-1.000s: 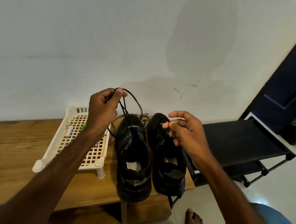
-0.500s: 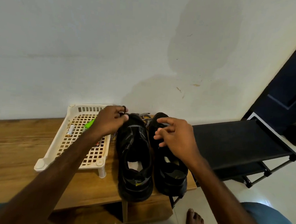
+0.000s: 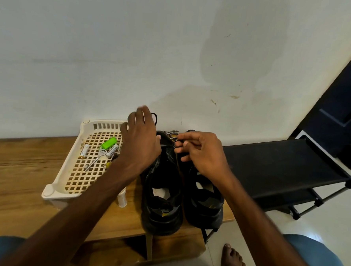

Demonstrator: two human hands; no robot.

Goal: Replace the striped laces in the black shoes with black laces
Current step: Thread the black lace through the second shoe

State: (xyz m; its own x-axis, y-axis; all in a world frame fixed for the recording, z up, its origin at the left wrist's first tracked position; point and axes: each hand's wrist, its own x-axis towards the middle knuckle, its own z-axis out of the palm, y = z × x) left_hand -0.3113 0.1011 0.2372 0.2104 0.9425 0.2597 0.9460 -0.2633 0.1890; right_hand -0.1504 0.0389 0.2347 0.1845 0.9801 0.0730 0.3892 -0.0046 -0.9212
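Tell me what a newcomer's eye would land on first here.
The pair of black shoes stands mid-frame on the wooden bench, heels toward the camera, with both hands at the toes: the left hand spread, the right hand curled beside a bit of striped lace. Left of them sits a white lattice basket with a bright green item; right, a black shoe rack.

It was a home entryway.
A black shoe rack (image 3: 281,164) stood right of the fingers (image 3: 188,136), a wooden bench (image 3: 13,176) under them, a stained white wall (image 3: 114,47) beyond.
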